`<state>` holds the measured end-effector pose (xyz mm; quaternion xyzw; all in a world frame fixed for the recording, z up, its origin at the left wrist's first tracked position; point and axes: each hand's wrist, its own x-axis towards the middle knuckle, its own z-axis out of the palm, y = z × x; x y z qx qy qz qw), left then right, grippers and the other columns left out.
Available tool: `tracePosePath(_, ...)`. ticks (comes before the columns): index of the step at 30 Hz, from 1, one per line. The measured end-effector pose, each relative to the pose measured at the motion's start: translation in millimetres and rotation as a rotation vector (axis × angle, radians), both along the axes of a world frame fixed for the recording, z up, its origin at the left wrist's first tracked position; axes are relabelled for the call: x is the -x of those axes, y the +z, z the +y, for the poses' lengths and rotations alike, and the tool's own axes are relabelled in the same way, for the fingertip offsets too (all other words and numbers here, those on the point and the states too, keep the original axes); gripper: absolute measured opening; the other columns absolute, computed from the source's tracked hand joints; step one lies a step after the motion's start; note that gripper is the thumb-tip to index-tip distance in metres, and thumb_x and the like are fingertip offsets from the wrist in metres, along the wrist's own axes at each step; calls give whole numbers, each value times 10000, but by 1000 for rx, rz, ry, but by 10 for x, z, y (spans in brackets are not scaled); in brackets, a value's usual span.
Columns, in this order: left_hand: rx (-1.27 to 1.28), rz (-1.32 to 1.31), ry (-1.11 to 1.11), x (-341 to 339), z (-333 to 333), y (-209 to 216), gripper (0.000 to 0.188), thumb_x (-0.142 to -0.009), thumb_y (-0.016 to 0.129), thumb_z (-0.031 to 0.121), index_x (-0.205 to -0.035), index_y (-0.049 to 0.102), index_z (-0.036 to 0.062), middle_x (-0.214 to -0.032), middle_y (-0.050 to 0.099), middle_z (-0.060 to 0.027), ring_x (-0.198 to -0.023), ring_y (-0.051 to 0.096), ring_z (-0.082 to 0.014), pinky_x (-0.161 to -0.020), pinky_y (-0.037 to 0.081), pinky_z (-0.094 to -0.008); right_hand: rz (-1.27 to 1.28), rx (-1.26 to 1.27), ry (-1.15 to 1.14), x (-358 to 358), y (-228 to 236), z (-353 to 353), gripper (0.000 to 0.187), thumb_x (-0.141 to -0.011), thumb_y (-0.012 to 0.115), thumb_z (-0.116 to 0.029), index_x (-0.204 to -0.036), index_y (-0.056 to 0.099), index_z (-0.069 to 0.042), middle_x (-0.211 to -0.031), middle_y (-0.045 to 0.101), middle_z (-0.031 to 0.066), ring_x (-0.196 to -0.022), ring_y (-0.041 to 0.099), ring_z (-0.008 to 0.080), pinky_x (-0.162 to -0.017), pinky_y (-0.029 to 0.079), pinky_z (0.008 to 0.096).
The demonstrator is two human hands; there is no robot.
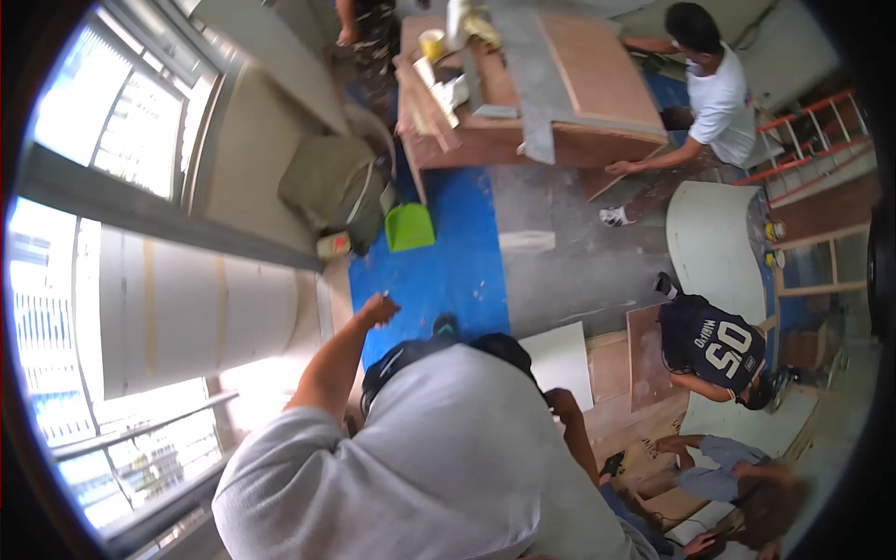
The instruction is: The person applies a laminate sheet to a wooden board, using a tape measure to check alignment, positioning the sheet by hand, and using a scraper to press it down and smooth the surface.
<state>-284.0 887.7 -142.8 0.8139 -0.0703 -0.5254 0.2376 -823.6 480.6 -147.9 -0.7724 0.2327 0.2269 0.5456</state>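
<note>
My left hand (380, 309) is held out in front of my body, over the blue floor covering (448, 252), its fingers curled in and no object showing in them. The nearest thing to it is a green dustpan (410, 228) lying farther ahead on the covering. At my right side, my right hand (563, 403) is bent inward beside a white panel (562, 359). Its fingers look closed, and a small pale bit shows below them, too small to name. My grey shirt hides part of that hand. One dark shoe (445, 325) of mine shows below.
A wooden table (597, 140) ahead bears boards and a yellow cup (431, 44). Beside it crouches a person in white (719, 112), near an orange ladder (812, 140). Other people work at the right among panels, one in a dark jersey (714, 345). An olive bag (331, 182) stands by the windows.
</note>
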Motion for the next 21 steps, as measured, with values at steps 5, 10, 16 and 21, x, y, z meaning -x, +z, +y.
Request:
tracePosePath(5,-161,68,-84,168,-367,158,437,-914,625,453,-845,690,27,-693,682,-103,-539,647,-211,-464,526,-342,442,-362,-681,-598,802,188,172,-908,592,-74,-1049,652,5,-914,689,115,-763,679,216,-627,596,391)
tracePosePath(10,-175,73,-226,-19,-786,230,446,-919,616,457,-821,687,28,-688,678,-103,-521,648,-212,-480,551,-348,320,-354,-725,-692,540,-59,148,-906,593,-112,-1010,659,-30,-878,676,91,-747,660,211,-643,590,413)
tracePosePath(16,-64,-141,-269,-807,-1511,469,408,-901,658,452,-889,690,45,-696,692,-128,-573,679,-224,-528,548,-345,-71,403,285,-1065,201,-981,186,-721,747,-208,-878,698,-120,-822,686,32,-777,656,239,-684,534,400)
tracePosePath(21,457,-162,722,-1497,-2631,958,709,-892,712,300,-1426,311,61,-1157,621,-189,-678,669,-261,-508,520,-361,165,-393,-569,-1457,47,-2034,213,-746,739,-79,-941,688,-13,-820,699,103,-712,694,218,-603,592,369)
